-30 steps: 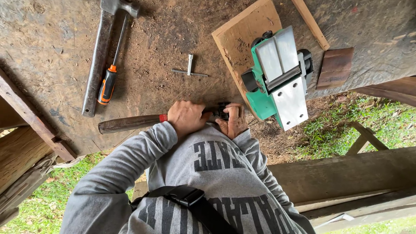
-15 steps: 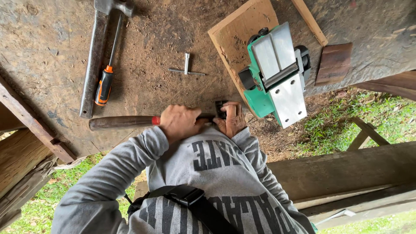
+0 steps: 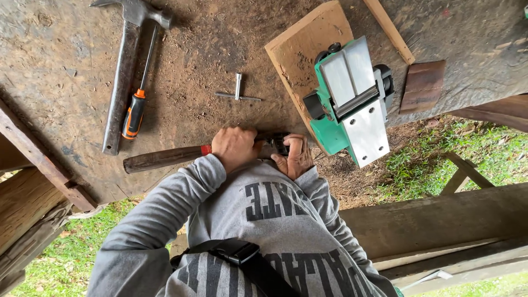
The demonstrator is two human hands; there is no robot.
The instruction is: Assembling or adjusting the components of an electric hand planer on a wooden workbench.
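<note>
Both hands are closed on one tool at the workbench [image 3: 66, 66] edge: my left hand [image 3: 235, 147] grips its wooden handle [image 3: 165, 158]; my right hand [image 3: 295, 157] pinches its dark head [image 3: 278, 142]. Just beside it stands the green electric planer [image 3: 352, 102].

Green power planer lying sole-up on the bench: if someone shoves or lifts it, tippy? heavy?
The green planer probably feels heavy for its size: its sole is two thick metal plates on a bulky body. Lying upside down, partly on the board, it may rock if pushed. Its lower end lies close to the bench edge, so a shove that way could drop it.
</note>
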